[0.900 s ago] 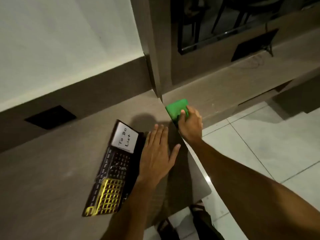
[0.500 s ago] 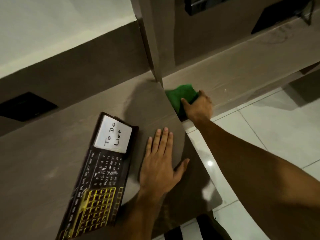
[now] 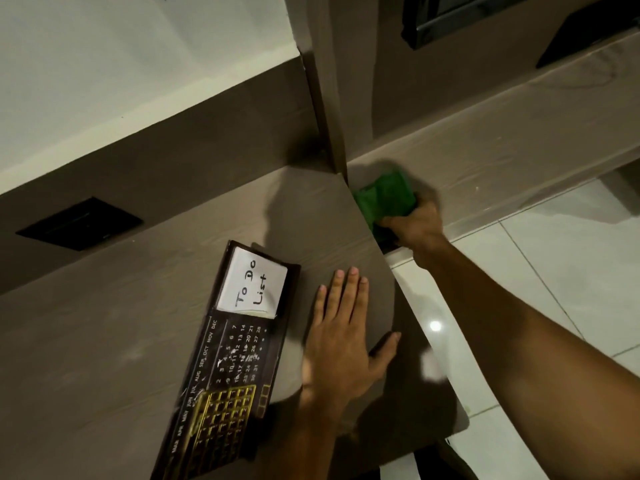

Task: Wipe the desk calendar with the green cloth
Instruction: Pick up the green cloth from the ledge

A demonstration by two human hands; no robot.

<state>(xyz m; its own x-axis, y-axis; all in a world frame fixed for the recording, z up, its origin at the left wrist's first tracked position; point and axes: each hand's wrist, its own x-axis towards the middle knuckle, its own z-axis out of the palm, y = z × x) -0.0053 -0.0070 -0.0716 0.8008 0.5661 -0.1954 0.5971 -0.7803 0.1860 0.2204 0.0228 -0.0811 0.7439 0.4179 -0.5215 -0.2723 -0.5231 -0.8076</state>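
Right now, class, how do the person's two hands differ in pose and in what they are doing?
The left hand lies flat and open on the desk beside the calendar; the right hand is curled, gripping the green cloth. The left holds nothing; the right reaches farther away. Both are bare.

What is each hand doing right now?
Left hand: open, flat on the desk.
Right hand: closed on the cloth.

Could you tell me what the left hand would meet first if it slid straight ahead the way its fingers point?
Probably nothing soon. The left hand lies flat on the desk, fingers pointing up-frame. Bare desktop lies ahead, then the upright panel at the back. The calendar sits to its left, and the green cloth to the right, off the line.
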